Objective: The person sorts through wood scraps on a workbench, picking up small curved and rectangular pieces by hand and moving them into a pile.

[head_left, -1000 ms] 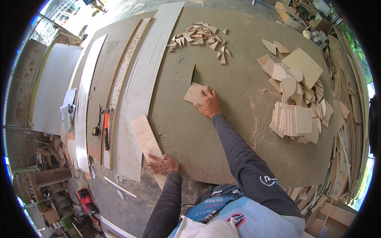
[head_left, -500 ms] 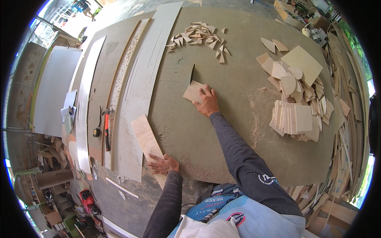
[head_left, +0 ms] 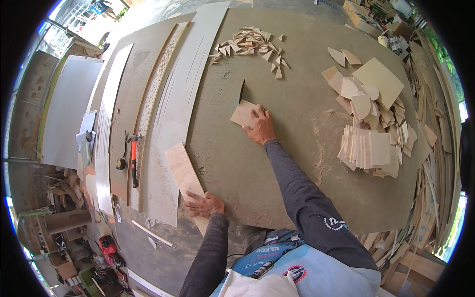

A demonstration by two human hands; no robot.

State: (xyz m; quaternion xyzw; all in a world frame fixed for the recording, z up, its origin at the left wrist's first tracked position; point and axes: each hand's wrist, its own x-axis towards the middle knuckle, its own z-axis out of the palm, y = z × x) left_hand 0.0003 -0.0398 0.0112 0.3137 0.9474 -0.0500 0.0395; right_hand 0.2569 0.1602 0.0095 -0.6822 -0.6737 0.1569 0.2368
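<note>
plywood square [head_left: 240, 116], gripped by my right hand [head_left: 260, 126], sits at the dark blade's [head_left: 242, 92] near end; my left hand [head_left: 206, 203] spreads on a straight-edged plank [head_left: 182, 167], dusty bench [head_left: 232, 168] giving room between.

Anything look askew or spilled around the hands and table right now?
Untidy, yes: pale dust streaks the brown table left of the piled wood pieces, and triangular offcuts lie strewn toward the far side. The board under the left hand sits askew across the white panel's edge. Nothing looks clearly broken.

Blade [head_left: 242, 91] ahead, wood pile [head_left: 380, 148] right, room between
</note>
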